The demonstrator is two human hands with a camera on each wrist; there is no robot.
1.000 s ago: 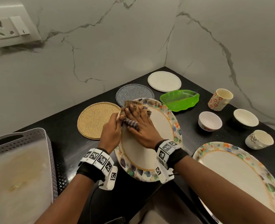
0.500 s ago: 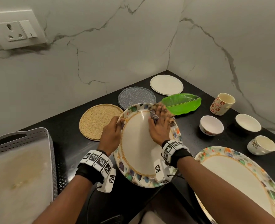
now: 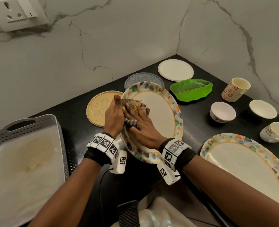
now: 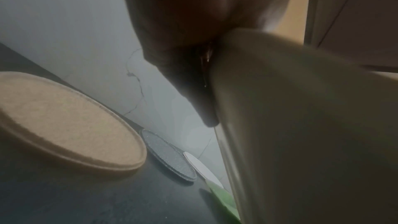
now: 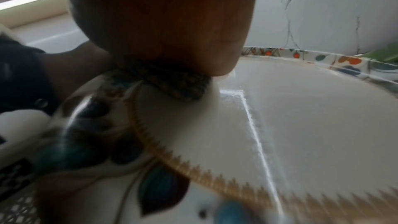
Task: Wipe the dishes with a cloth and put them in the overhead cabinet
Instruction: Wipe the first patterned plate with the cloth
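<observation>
Left hand [image 3: 113, 119]: fingers curled round the plate's [image 3: 160, 115] near-left rim, propping it tilted.
Right hand [image 3: 138, 123]: fingers flat, pressing the cloth [image 3: 132, 122] onto the plate's face.
Plate: between both hands, face tipped right, far edge raised.
Handling: probably stiff, glossy, slippery; best held by the rim.

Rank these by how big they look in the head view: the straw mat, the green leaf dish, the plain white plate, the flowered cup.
1. Straw mat, partly hidden by the left hand.
2. and 3. Green leaf dish and plain white plate look alike; the plate lies farther away, so I do not rank them.
4. Flowered cup.
</observation>
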